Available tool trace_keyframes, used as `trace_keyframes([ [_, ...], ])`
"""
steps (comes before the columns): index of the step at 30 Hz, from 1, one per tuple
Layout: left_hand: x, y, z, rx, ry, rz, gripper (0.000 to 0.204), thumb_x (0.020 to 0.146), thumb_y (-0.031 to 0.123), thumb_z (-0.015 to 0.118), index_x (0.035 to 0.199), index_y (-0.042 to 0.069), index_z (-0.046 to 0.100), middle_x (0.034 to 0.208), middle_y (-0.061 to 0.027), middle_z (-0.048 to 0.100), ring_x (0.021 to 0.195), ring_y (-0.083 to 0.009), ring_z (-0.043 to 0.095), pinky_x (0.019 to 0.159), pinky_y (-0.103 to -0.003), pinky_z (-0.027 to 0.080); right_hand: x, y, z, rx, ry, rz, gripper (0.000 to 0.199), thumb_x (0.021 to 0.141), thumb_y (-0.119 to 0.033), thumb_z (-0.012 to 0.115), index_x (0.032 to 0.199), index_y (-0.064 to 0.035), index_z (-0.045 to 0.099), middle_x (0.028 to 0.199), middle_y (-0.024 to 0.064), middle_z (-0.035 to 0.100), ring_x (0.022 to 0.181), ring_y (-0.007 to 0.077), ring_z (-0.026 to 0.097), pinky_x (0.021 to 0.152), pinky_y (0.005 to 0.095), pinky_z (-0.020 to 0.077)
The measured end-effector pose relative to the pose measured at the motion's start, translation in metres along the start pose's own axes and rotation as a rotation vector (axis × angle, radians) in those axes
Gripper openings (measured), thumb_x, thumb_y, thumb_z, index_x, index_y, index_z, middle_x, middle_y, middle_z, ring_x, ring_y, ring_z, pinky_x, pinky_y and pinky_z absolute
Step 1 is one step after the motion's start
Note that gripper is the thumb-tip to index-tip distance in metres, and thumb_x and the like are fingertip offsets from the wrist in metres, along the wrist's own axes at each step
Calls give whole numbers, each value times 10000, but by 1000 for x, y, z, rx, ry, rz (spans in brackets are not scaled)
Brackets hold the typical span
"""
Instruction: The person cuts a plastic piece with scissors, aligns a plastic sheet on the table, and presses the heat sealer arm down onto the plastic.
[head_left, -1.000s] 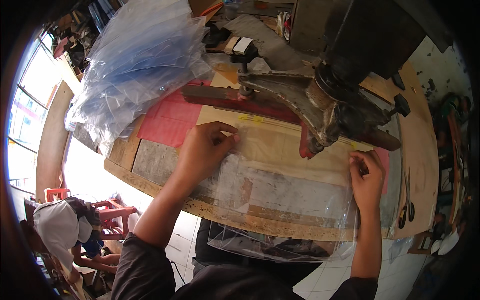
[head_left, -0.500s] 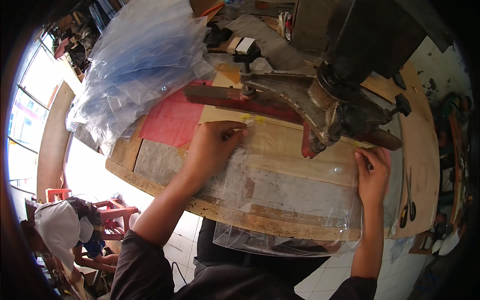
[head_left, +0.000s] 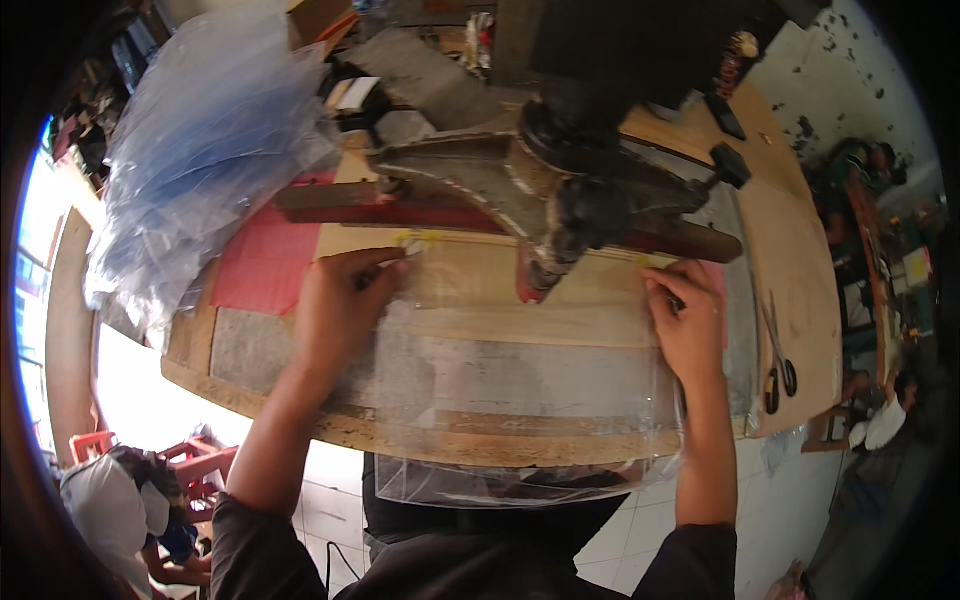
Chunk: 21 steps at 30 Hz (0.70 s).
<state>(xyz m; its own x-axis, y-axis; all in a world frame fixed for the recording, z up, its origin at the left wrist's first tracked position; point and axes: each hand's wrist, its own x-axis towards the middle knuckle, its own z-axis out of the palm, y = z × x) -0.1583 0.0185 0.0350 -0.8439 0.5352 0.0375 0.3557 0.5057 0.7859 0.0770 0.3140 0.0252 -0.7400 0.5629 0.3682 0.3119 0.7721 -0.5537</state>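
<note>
A clear plastic sheet (head_left: 530, 385) lies over the work table, its near end hanging past the front edge toward my lap. My left hand (head_left: 345, 300) pinches its far left corner between thumb and fingertips. At the far right corner, my right hand (head_left: 690, 315) closes on the sheet the same way. The sheet's far edge lies along a tan strip (head_left: 470, 262), with small yellow marks near both hands. Just beyond my fingers, the long reddish bar (head_left: 450, 215) of a metal press (head_left: 580, 215) spans the table. Whether the bar touches the sheet cannot be made out.
A heap of clear plastic sheets (head_left: 215, 150) stands at the far left, beside pink cloth-like material (head_left: 262, 262). Scissors (head_left: 775, 365) with dark handles lie on the right of the wooden table (head_left: 810, 330). Another person (head_left: 115, 510) is at lower left, near red stools (head_left: 200, 465).
The whole view has shifted, so the table and press appear further left. Both hands keep their pinch on the plastic sheet, which lies much as before.
</note>
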Motion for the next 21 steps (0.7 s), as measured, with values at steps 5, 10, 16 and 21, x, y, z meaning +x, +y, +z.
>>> trace_keyframes([
  [5,1,3,5,-32,-11,-31,246,974,174,754,1151,8,796,664,-42,683,537,-72,556,519,-280,431,-3,7,-2,42,-17,46,216,927,-7,701,1108,-50,811,875,77,620,723,187,609,656,314,486],
  [10,0,1,7,-60,-2,-45,250,988,165,750,1166,-5,792,684,-10,679,536,-41,509,502,-258,394,-4,8,-1,35,-5,45,222,928,-11,704,1115,-63,812,863,74,593,715,191,594,657,325,486],
  [16,0,4,7,-85,-7,-71,260,971,169,764,1166,-1,790,676,-31,690,537,-57,542,513,-267,428,-5,9,-1,31,-1,56,205,928,-31,719,1107,-68,813,861,80,598,718,205,598,666,338,494],
  [21,2,0,6,-99,-22,-67,253,976,163,757,1162,-5,789,660,-30,672,535,-59,544,510,-273,425,-6,8,-1,7,8,45,210,924,-33,721,1109,-72,814,871,89,613,736,221,621,678,349,508],
])
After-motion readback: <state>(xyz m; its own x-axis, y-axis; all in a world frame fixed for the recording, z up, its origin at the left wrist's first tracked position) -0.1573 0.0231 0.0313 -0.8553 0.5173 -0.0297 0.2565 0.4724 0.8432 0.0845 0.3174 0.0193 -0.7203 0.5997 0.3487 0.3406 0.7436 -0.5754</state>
